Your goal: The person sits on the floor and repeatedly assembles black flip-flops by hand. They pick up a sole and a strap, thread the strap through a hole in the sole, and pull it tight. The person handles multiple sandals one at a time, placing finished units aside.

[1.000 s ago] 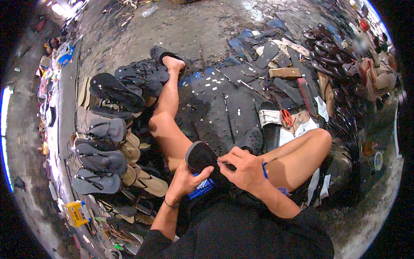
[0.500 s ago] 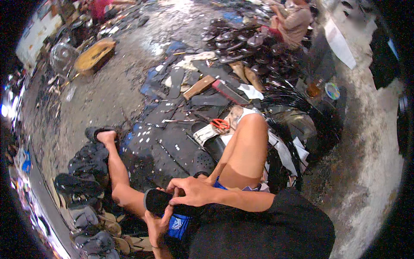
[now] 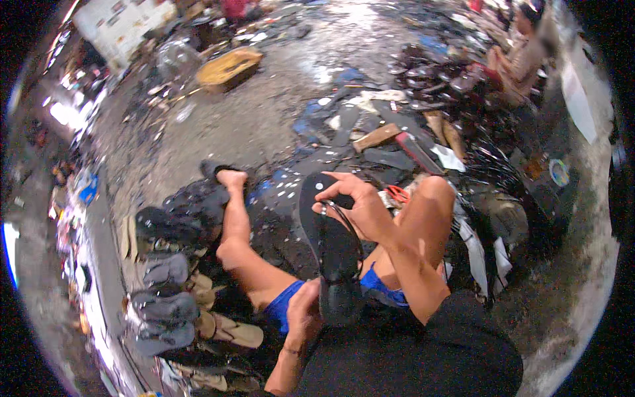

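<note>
A black flip-flop (image 3: 338, 298) stands upright in front of my body, toe end up, with a small white spot near its toe. My left hand (image 3: 304, 308) is closed around the side of its heel end. Higher up, my right hand (image 3: 360, 206) pinches the thong strap with thumb and fingers, close to the toe. The strap's two arms run down toward the heel. Just beyond my right hand, the orange-red handles of a tool (image 3: 397, 194), perhaps scissors, peek out beside my bent right knee.
Stacked dark flip-flops (image 3: 163, 308) and tan soles (image 3: 238, 332) lie left of my leg. Ahead sit a wooden block (image 3: 376, 137), a red-edged bar (image 3: 415, 153) and scattered scraps. A yellow-topped tub (image 3: 228, 69) stands far left. Another person (image 3: 520, 66) sits by a dark heap at upper right.
My right hand has moved up and forward onto the strap. The flip-flop has turned from end-on, so its length now shows. The whole view has swung left.
</note>
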The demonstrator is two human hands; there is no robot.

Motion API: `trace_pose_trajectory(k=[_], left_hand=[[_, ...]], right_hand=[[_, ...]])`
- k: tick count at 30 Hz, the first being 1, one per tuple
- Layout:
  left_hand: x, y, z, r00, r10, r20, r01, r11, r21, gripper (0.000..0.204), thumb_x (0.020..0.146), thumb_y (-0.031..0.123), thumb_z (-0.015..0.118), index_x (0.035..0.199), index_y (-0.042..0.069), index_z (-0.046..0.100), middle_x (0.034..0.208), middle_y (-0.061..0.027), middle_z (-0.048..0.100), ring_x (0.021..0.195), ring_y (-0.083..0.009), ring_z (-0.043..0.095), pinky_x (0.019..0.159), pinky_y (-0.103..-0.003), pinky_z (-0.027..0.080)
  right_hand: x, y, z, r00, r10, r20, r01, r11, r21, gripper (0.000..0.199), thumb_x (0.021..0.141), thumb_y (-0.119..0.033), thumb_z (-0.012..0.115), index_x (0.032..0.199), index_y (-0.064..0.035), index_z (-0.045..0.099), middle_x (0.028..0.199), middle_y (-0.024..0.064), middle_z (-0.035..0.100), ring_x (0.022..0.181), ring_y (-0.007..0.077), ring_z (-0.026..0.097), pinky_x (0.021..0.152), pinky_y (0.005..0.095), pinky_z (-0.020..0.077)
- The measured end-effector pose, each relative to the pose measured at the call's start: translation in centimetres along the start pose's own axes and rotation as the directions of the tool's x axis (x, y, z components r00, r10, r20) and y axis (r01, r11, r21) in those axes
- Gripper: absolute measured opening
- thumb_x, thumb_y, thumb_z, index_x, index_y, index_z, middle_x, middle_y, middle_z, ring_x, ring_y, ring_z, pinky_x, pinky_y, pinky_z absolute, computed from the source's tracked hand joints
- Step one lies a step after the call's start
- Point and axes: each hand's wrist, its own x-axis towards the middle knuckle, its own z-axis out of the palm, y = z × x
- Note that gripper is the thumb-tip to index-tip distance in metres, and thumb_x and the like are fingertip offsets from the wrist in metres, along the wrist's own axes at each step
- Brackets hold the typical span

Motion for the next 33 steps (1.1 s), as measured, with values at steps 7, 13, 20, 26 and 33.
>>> trace_pose_trajectory(k=[7, 13, 20, 26, 33], left_hand=[[-1.5, 3.2, 3.3, 0.97, -0.15, 0.192, 0.242, 0.68, -0.693, 0.017, 0.1, 0.008, 0.055, 0.116, 0.006, 0.06, 0.107, -0.0033, 0.068, 0.09, -0.012, 0.065, 0.078, -0.027, 0.054], [-1.5, 4.1, 1.1, 0.973, -0.105, 0.205, 0.186, 0.884, -0.429, 0.057, 0.096, 0.024, 0.064, 0.144, 0.0, 0.043, 0.142, -0.0115, 0.05, 0.131, -0.0217, 0.046, 0.11, -0.036, 0.037], [3.3, 8.1, -2.3, 0.741, 0.499, -0.449, -0.4, 0.866, 0.302, 0.09, 0.089, 0.01, 0.071, 0.156, -0.007, 0.013, 0.156, -0.0222, 0.034, 0.143, -0.0296, 0.037, 0.119, -0.042, 0.029], [7.6, 13.9, -16.3, 0.34, 0.576, -0.744, -0.282, 0.817, 0.504, 0.097, 0.086, 0.019, 0.078, 0.152, -0.014, 0.016, 0.151, -0.0279, 0.038, 0.138, -0.0319, 0.042, 0.116, -0.038, 0.033], [4.9, 12.4, -15.1, 0.286, 0.816, -0.502, -0.063, 0.539, 0.84, 0.087, 0.086, 0.028, 0.075, 0.148, -0.012, 0.031, 0.149, -0.032, 0.041, 0.14, -0.0432, 0.039, 0.117, -0.046, 0.03]], right_hand=[[-0.4, -2.0, -0.1, 0.986, 0.027, 0.165, -0.026, 1.0, -0.009, 0.026, 0.078, -0.023, 0.086, 0.099, -0.0083, 0.079, 0.126, 0.0238, 0.066, 0.127, 0.0313, 0.058, 0.102, 0.038, 0.0454], [-0.3, -2.4, 0.9, 0.984, 0.02, 0.177, -0.009, 0.998, -0.064, 0.034, 0.08, -0.033, 0.084, 0.101, -0.0071, 0.079, 0.13, 0.0253, 0.063, 0.122, 0.0333, 0.061, 0.102, 0.0401, 0.0459], [0.4, -2.2, 5.7, 0.96, 0.177, 0.217, -0.23, 0.941, 0.248, 0.057, 0.094, -0.01, 0.07, 0.144, 0.0006, 0.045, 0.126, 0.0113, 0.062, 0.098, 0.0124, 0.065, 0.079, 0.0254, 0.0539], [-1.0, -1.1, 4.8, 0.917, 0.245, 0.313, -0.322, 0.92, 0.223, 0.047, 0.092, -0.013, 0.072, 0.134, -0.0001, 0.055, 0.094, 0.0065, 0.069, 0.079, 0.0119, 0.063, 0.071, 0.0271, 0.0526], [-2.6, 2.1, 3.4, 0.854, 0.367, 0.368, -0.463, 0.859, 0.218, 0.048, 0.094, -0.015, 0.069, 0.136, 0.0013, 0.052, 0.125, 0.012, 0.061, 0.092, 0.0162, 0.066, 0.074, 0.027, 0.0543]])
